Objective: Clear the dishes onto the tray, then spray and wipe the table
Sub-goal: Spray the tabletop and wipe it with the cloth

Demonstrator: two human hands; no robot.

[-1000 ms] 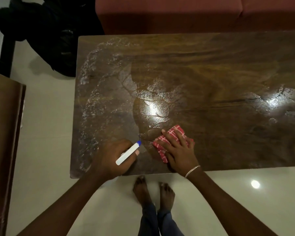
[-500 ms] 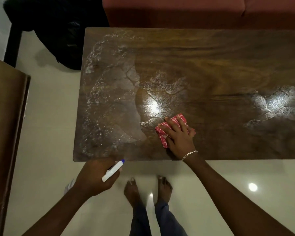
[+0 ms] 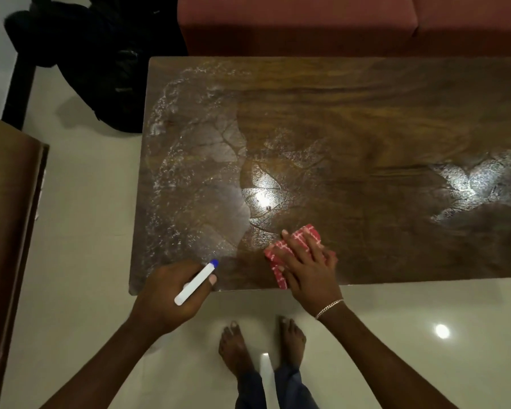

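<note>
A dark wooden table (image 3: 366,119) fills the middle of the view, wet with spray on its left part and at the far right. My right hand (image 3: 307,267) lies flat with straight fingers on a red and white checked cloth (image 3: 303,240), pressing it on the table near the front edge. My left hand (image 3: 171,293) grips a white spray bottle with a blue tip (image 3: 195,283) at the table's front left corner. No dishes or tray are in view.
A red sofa (image 3: 337,22) stands behind the table. A black bag (image 3: 101,63) lies on the floor at the back left. A brown piece of furniture (image 3: 9,231) stands at the left. My bare feet (image 3: 260,346) are on the pale tiled floor.
My left hand with the spray bottle dropped below the table edge, then came back up to the front left corner. My right hand slid the cloth a little along the front edge.
</note>
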